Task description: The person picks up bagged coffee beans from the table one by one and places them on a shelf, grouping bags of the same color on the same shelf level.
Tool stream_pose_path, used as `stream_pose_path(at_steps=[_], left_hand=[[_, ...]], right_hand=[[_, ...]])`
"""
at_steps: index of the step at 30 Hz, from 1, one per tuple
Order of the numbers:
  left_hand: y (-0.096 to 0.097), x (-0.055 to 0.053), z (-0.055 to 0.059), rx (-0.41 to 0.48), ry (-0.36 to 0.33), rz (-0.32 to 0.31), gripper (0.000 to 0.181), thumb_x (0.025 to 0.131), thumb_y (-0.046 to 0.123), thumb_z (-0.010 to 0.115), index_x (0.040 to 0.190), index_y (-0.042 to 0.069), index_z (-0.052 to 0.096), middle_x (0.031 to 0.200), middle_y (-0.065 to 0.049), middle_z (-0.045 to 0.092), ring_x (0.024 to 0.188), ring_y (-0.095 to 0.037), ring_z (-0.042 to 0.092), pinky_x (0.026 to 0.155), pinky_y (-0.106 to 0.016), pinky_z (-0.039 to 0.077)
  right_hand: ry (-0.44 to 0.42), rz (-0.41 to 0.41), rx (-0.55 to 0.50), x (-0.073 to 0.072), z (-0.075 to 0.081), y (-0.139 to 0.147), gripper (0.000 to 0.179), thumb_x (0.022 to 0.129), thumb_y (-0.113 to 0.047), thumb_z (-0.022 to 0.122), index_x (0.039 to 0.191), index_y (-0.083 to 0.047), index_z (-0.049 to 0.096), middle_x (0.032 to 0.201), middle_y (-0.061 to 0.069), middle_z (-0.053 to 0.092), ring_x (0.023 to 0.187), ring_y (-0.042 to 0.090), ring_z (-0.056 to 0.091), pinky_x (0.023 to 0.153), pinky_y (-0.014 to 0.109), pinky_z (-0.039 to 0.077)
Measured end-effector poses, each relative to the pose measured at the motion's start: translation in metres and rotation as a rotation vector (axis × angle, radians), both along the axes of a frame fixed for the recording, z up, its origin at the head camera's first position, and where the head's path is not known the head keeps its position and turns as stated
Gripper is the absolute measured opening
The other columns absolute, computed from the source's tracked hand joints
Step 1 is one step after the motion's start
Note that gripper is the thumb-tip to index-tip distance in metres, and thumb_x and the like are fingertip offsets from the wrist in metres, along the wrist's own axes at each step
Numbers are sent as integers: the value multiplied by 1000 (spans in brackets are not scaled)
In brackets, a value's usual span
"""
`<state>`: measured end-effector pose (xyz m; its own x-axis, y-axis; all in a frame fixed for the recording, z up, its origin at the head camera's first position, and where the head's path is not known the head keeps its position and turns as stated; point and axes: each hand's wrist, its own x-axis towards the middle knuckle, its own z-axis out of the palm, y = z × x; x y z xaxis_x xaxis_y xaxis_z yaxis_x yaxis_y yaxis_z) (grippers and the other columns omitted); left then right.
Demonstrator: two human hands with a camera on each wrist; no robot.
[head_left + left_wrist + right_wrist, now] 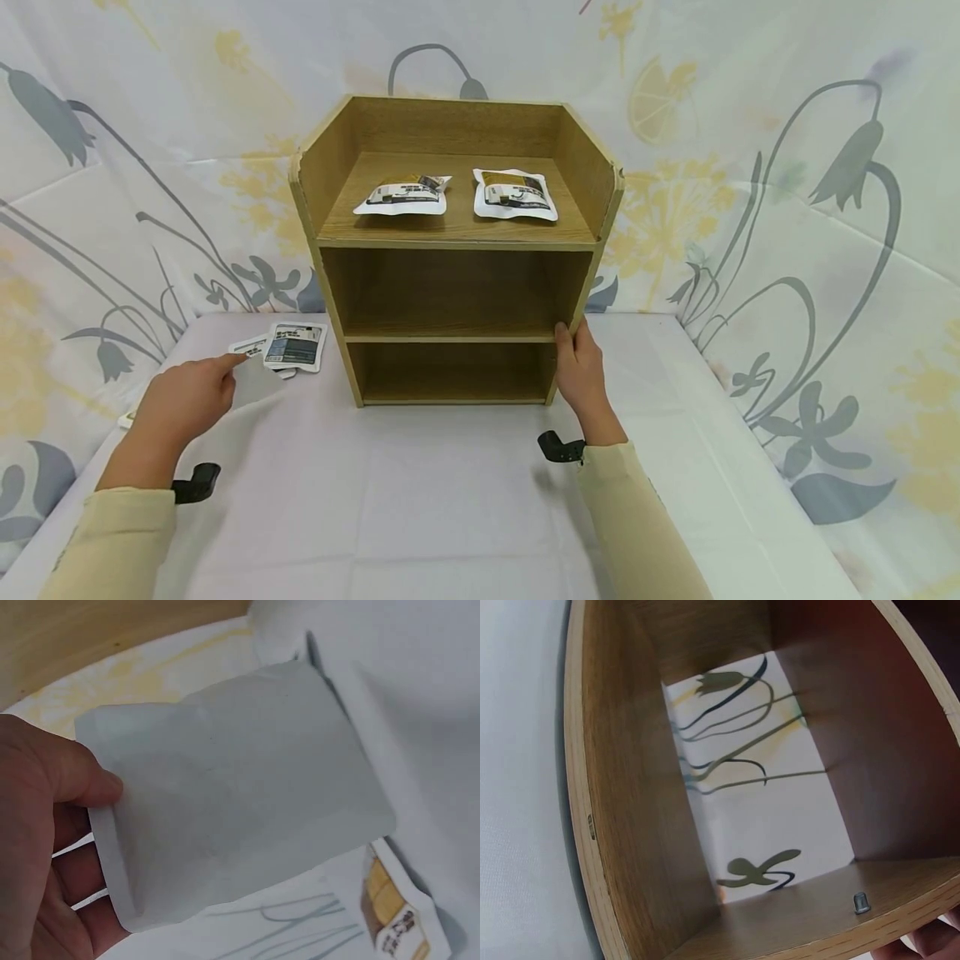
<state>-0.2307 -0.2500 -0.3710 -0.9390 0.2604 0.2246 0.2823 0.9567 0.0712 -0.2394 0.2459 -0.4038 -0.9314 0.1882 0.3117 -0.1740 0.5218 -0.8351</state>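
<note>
My left hand [187,398] is left of the shelf, its index finger stretched toward the pouches. In the left wrist view, that hand's thumb and fingers pinch the edge of a flat white pouch [232,799], plain side showing. A small stack of printed pouches [295,346] lies near the fingertip. My right hand [581,371] grips the right side panel of the wooden shelf [450,340], thumb at the front edge. In the right wrist view, its fingers [930,941] show beyond the panel. On the shelf's top lie a left pouch [405,196] and a right pouch [515,194].
The shelf's two lower compartments hold nothing visible. Another pouch [397,907] with an orange picture lies beyond the held one. A small metal peg [862,903] sticks out of the panel inside. White cloth [450,500] covers the table; a patterned cloth [750,167] hangs behind.
</note>
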Motion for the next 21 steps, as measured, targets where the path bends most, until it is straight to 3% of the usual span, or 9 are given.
stream_pose_path(at_steps=[7, 15, 21], left_hand=[[13, 7, 16, 7, 93, -40, 32, 86, 3, 51, 113, 3, 66, 78, -24, 68, 52, -31, 55, 50, -51, 46], [25, 15, 32, -6, 95, -43, 32, 86, 4, 51, 115, 4, 66, 92, -26, 70, 64, -38, 62, 56, -54, 49], [31, 23, 40, 0, 171, -87, 32, 84, 2, 53, 112, 5, 68, 88, -23, 70, 64, -39, 62, 57, -56, 49]], right_hand=[[-6, 2, -5, -1, 0, 0, 57, 103, -47, 30, 151, -17, 30, 144, 17, 48, 130, 35, 49, 102, 57, 44], [-2, 1, 0, -1, 0, 0, 56, 103, -47, 30, 150, -15, 31, 144, 18, 48, 130, 36, 49, 102, 58, 44], [-13, -9, -6, 0, 1, 0, 56, 103, -47, 31, 150, -17, 32, 144, 18, 49, 130, 36, 49, 102, 57, 44]])
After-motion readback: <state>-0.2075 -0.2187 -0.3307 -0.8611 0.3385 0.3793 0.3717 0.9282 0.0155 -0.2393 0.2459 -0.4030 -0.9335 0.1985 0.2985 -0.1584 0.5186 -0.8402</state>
